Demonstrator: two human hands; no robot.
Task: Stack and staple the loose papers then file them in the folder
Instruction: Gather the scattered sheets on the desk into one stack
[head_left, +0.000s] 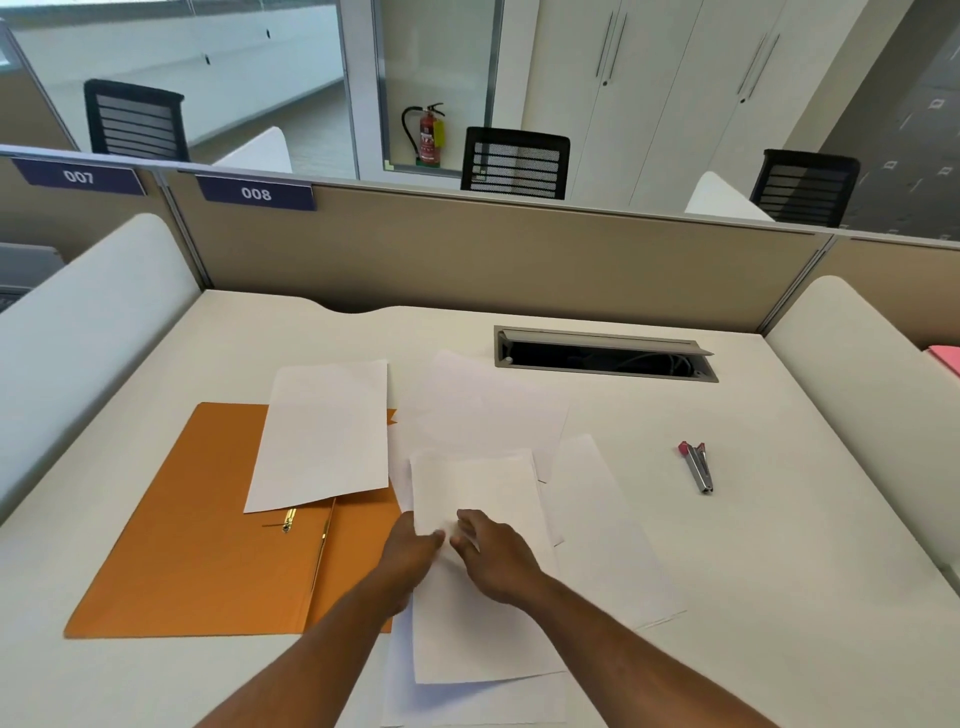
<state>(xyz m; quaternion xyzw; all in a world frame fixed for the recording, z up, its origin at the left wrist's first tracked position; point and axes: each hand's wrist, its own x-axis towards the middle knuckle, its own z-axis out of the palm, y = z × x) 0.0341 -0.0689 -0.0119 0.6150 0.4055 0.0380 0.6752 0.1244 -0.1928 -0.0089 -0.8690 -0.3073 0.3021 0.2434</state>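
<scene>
A white desk (779, 545) fills most of the view, closed in behind by a tan partition (493, 260) with numbered plates reading 007 and 008. Set into the desk's far side is an open grey cable tray (605, 353).

On the left part of the desk lies an orange folder (197, 545), spread open and flat, its gold metal fastener (289, 519) showing near the middle fold. One white sheet (324, 434) lies slantwise over the folder's upper right portion.

To the right of the folder, the loose papers (488, 415) are scattered in overlapping layers across the middle of the desk, not yet squared into a pile. The topmost sheet (478, 597) lies nearest the person, its left edge just beside the folder's right edge.

Both forearms reach in from the bottom of the view. The left hand (410, 551) rests at that top sheet's left edge, fingers bent against the paper. The right hand (493, 551) lies on the same sheet, fingers spread and fairly straight, pressing down. The two hands nearly touch.

A small stapler (697, 466), silver with a red end, lies well apart to the right, untouched.
</scene>
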